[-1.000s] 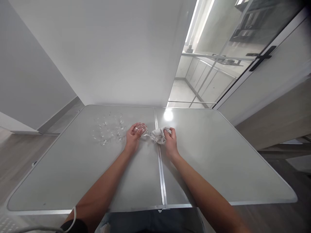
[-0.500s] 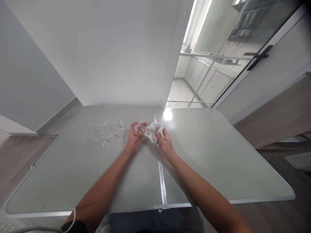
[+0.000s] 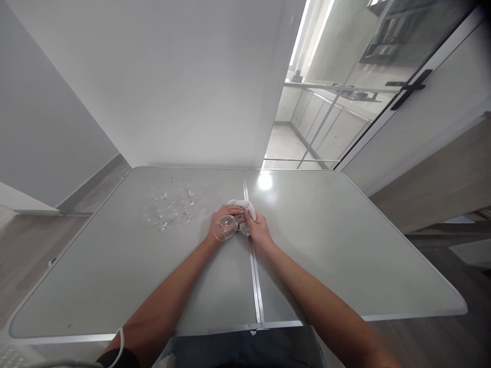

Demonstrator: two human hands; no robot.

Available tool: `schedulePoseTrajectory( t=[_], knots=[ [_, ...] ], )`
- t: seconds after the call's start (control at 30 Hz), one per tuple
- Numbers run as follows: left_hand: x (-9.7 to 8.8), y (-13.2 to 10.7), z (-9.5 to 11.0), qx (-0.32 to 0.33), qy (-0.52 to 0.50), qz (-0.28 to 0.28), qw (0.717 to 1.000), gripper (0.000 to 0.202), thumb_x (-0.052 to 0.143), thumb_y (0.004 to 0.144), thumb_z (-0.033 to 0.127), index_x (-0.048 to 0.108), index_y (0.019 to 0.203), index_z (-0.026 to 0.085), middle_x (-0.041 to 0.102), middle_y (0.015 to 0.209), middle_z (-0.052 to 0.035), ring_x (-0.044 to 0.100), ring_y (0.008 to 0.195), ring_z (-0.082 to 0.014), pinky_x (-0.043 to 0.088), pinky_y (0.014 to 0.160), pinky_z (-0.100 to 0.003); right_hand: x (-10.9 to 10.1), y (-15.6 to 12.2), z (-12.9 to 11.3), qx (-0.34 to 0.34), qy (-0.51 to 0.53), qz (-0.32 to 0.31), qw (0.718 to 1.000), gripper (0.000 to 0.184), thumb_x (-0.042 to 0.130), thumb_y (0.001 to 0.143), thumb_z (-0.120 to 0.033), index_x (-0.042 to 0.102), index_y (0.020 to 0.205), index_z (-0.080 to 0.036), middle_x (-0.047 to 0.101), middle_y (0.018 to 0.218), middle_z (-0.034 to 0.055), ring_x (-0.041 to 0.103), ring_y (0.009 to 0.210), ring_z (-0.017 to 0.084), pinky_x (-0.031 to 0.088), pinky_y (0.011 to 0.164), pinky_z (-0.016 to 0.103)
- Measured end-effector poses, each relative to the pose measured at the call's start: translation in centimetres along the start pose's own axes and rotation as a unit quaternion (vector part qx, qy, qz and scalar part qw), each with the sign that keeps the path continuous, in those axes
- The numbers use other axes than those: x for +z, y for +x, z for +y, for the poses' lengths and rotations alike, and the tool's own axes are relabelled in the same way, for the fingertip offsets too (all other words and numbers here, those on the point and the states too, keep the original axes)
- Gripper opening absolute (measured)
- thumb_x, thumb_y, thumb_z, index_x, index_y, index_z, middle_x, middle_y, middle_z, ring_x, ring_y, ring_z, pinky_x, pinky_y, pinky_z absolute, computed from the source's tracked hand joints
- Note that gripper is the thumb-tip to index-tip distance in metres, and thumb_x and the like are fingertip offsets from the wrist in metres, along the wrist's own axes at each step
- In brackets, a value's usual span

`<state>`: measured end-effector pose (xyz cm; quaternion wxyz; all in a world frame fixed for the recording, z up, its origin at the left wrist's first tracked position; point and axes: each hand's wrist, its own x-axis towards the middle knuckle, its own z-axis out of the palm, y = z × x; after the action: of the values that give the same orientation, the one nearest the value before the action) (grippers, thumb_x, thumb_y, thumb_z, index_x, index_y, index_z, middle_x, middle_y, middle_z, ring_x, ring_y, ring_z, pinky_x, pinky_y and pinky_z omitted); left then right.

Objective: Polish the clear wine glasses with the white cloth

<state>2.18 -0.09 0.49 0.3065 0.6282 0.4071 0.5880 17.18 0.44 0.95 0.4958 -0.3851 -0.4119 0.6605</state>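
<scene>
A clear stemmed wine glass (image 3: 226, 228) lies sideways above the table, its bowl toward the left and its stem toward the right. My left hand (image 3: 219, 217) is behind the bowl, its fingers reaching to the stem and the cloth. A white cloth (image 3: 250, 208) is bunched around the stem and foot end, which are mostly hidden. My right hand (image 3: 261, 229) grips this cloth, thumb on top. Both hands meet over the table's middle seam.
Several clear stemmed glasses (image 3: 165, 225) stand in a cluster on the left half of the folding table (image 3: 337, 245). A metal seam (image 3: 254, 276) divides the table. Beyond it are a white wall (image 3: 184, 92) and a glass-paned door (image 3: 326, 122).
The glass has turned, so its bowl now sits nearer me, in front of my left hand. My left fingers have shifted from the bowl toward the stem and cloth, closer to my right hand.
</scene>
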Motion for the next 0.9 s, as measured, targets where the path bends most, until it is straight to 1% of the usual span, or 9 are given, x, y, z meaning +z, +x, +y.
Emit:
schedulePoseTrajectory(
  t=[0.13, 0.3, 0.37, 0.47, 0.53, 0.6, 0.7, 0.8, 0.9],
  knots=[
    [0.2, 0.0, 0.2, -0.033, -0.057, 0.049, 0.997, 0.020, 0.086, 0.069, 0.027, 0.078, 0.084, 0.016, 0.074, 0.094, -0.0100, 0.067, 0.101, -0.0288, 0.047, 0.102, -0.048, -0.1, 0.1, -0.4, 0.026, 0.062, 0.016, 0.998, 0.054, 0.065, 0.083, -0.066, 0.069, 0.104, -0.016, 0.073, 0.092, 0.0079, 0.068, 0.083, 0.019, 0.054, 0.072, 0.030],
    [0.1, -0.4, 1.3, -0.104, -0.045, 0.115, 0.987, 0.023, 0.080, 0.077, 0.038, 0.078, 0.092, 0.021, 0.076, 0.103, -0.0104, 0.070, 0.098, -0.0275, 0.052, 0.098, -0.052, 0.0, -0.2, -1.1, -0.014, 0.068, 0.025, 0.997, 0.050, 0.069, 0.081, -0.062, 0.070, 0.104, -0.017, 0.073, 0.091, 0.0067, 0.068, 0.084, 0.020, 0.055, 0.073, 0.031],
    [0.1, -0.5, 1.7, -0.126, -0.038, 0.095, 0.987, 0.025, 0.079, 0.077, 0.040, 0.079, 0.093, 0.020, 0.077, 0.102, -0.0109, 0.071, 0.098, -0.0278, 0.053, 0.097, -0.049, 0.3, -0.4, -1.2, -0.032, 0.075, 0.029, 0.996, 0.049, 0.070, 0.082, -0.060, 0.070, 0.106, -0.017, 0.074, 0.091, 0.0059, 0.069, 0.084, 0.019, 0.055, 0.074, 0.030],
    [0.2, -0.5, 2.1, -0.108, -0.046, 0.044, 0.992, 0.024, 0.082, 0.073, 0.039, 0.080, 0.087, 0.019, 0.077, 0.097, -0.0111, 0.071, 0.097, -0.0278, 0.055, 0.095, -0.046, 0.6, -0.6, -1.2, -0.020, 0.110, 0.028, 0.993, 0.049, 0.072, 0.080, -0.060, 0.071, 0.105, -0.018, 0.074, 0.091, 0.0062, 0.069, 0.085, 0.020, 0.055, 0.075, 0.030],
    [0.1, -0.4, 2.1, -0.092, -0.041, 0.054, 0.993, 0.022, 0.082, 0.074, 0.038, 0.079, 0.085, 0.020, 0.077, 0.096, -0.0101, 0.071, 0.097, -0.0271, 0.055, 0.096, -0.046, 0.6, -0.5, -1.0, 0.003, 0.106, 0.011, 0.994, 0.048, 0.074, 0.077, -0.060, 0.072, 0.101, -0.017, 0.074, 0.089, 0.0064, 0.069, 0.083, 0.020, 0.055, 0.072, 0.029],
    [0.0, -0.4, 2.1, -0.087, -0.021, 0.099, 0.991, 0.022, 0.081, 0.076, 0.039, 0.079, 0.088, 0.021, 0.076, 0.099, -0.0094, 0.071, 0.097, -0.0266, 0.054, 0.097, -0.047, 0.4, -0.5, -0.7, 0.014, 0.079, -0.003, 0.997, 0.046, 0.074, 0.078, -0.058, 0.072, 0.098, -0.017, 0.074, 0.086, 0.0055, 0.068, 0.081, 0.019, 0.054, 0.070, 0.028],
    [-0.1, -0.3, 2.3, -0.113, -0.004, 0.141, 0.983, 0.026, 0.081, 0.075, 0.041, 0.079, 0.089, 0.019, 0.077, 0.100, -0.0103, 0.072, 0.096, -0.0266, 0.055, 0.095, -0.046, 0.3, -0.6, -0.6, -0.002, 0.073, -0.004, 0.997, 0.043, 0.073, 0.081, -0.055, 0.072, 0.101, -0.018, 0.073, 0.087, 0.0042, 0.066, 0.079, 0.017, 0.052, 0.069, 0.026],
    [-0.1, -0.4, 2.6, -0.141, -0.036, 0.097, 0.985, 0.029, 0.081, 0.074, 0.040, 0.080, 0.089, 0.016, 0.077, 0.099, -0.0125, 0.072, 0.095, -0.0273, 0.056, 0.092, -0.043, 0.6, -0.7, -0.9, -0.020, 0.116, 0.001, 0.993, 0.045, 0.073, 0.081, -0.056, 0.072, 0.106, -0.019, 0.073, 0.093, 0.0048, 0.067, 0.083, 0.017, 0.052, 0.072, 0.026],
    [-0.2, -0.3, 2.5, -0.145, -0.041, 0.075, 0.986, 0.027, 0.081, 0.074, 0.040, 0.080, 0.091, 0.018, 0.078, 0.100, -0.0104, 0.072, 0.097, -0.0264, 0.055, 0.093, -0.041, 0.8, -0.8, -1.0, 0.011, 0.109, -0.009, 0.994, 0.048, 0.076, 0.076, -0.057, 0.072, 0.102, -0.017, 0.073, 0.092, 0.0058, 0.067, 0.084, 0.018, 0.052, 0.072, 0.027]
  ],
)
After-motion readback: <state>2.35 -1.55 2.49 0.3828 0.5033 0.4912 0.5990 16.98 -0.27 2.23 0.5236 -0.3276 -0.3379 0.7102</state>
